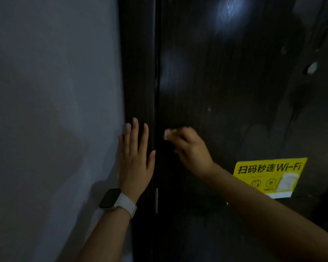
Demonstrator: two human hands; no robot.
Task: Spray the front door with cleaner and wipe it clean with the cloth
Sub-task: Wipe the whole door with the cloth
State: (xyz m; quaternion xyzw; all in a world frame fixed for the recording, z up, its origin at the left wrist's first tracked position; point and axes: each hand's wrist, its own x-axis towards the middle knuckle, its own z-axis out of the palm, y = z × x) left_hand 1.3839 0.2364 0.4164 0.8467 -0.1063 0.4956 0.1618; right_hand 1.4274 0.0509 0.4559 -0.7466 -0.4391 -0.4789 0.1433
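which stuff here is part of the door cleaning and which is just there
Job: dark door; pale wad, probably the cloth, pinched in the right hand; left hand flat on the door frame.
Just there: yellow Wi-Fi sticker; wristwatch; grey wall.

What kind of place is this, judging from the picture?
Probably the entrance of a flat or rented room, dimly lit. A dark front door sits in a dark frame beside a plain pale wall, and a yellow Wi-Fi sticker is stuck on the door.
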